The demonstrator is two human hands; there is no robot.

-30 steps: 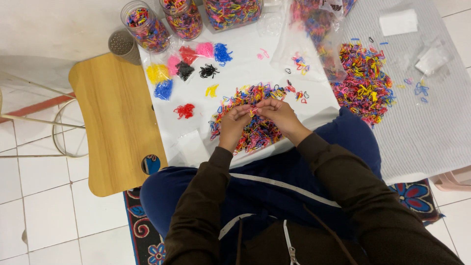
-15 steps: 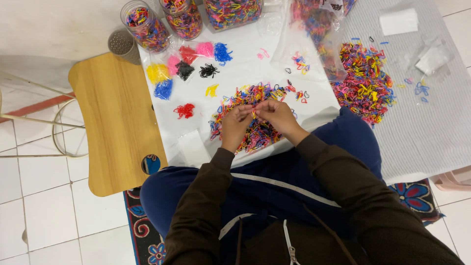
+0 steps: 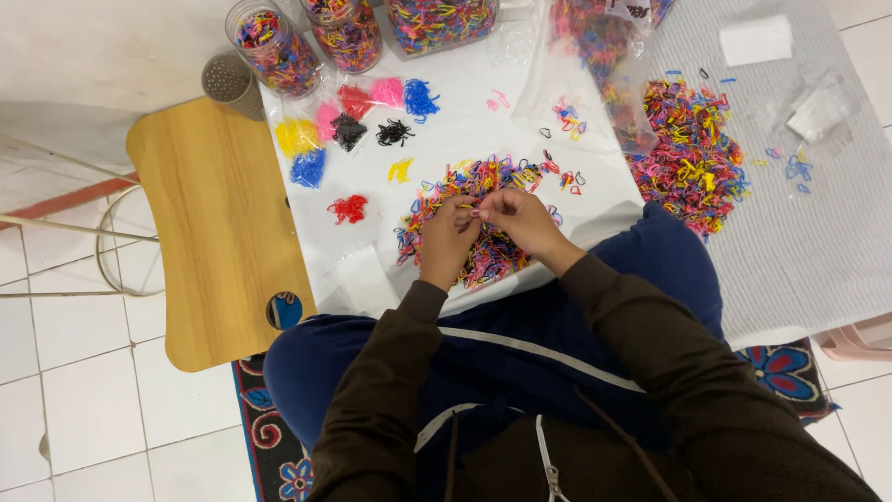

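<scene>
At frame centre, left hand (image 3: 448,240) and right hand (image 3: 518,216) met fingertip to fingertip over the mixed band pile (image 3: 483,218), apparently pinching one small band; grip unclear.

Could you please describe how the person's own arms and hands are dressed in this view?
Both arms are covered by long dark brown sleeves that end at the wrists. The left hand and right hand are bare: no gloves, and no rings or watch that I can make out. The sleeve fabric looks plain, without visible markings.
</scene>
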